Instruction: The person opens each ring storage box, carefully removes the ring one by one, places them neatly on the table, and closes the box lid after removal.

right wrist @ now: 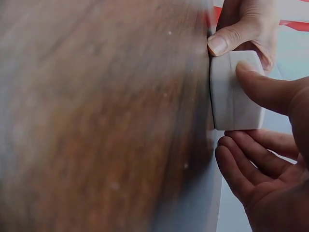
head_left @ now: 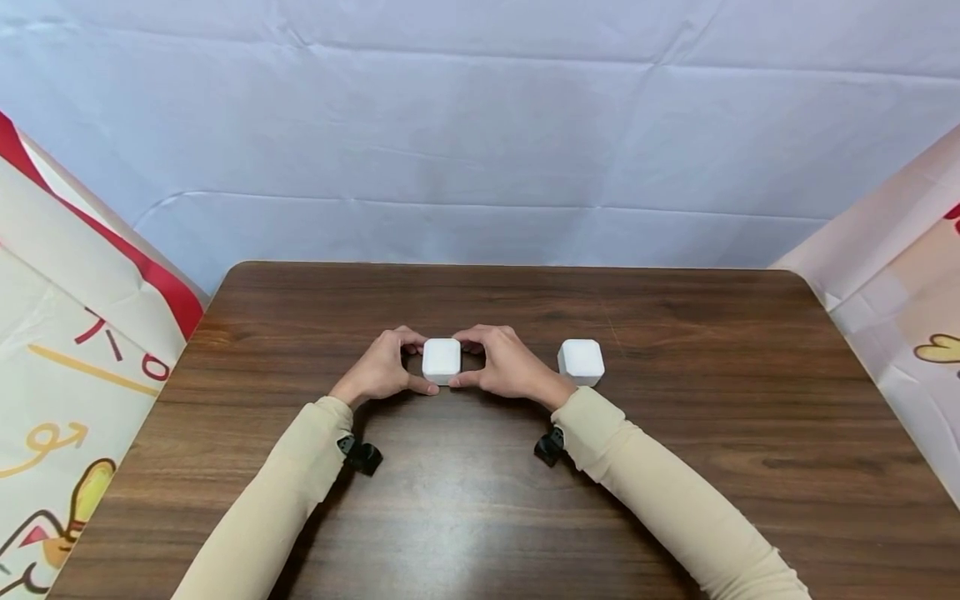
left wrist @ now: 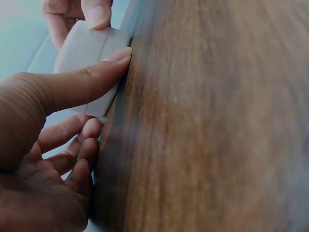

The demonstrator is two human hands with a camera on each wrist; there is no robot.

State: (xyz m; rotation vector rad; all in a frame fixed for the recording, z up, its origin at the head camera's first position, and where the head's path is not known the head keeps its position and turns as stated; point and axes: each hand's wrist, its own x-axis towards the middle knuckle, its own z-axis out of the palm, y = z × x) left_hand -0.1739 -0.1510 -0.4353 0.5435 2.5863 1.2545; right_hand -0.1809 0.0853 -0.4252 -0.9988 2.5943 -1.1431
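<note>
Head camera looks down from above; close, tilted wrist views share one box [head_left: 441, 358].

Lt. beige slvs [head_left: 270, 500] w/ cuffs [head_left: 592, 423]; sm. blk wrist cams [head_left: 363, 457].

A brown, wood-grained table [head_left: 750, 375] with rounded far corners carries 2 white things: the left block [head_left: 441, 358] and, apart from it, the right block [head_left: 581, 360].
</note>
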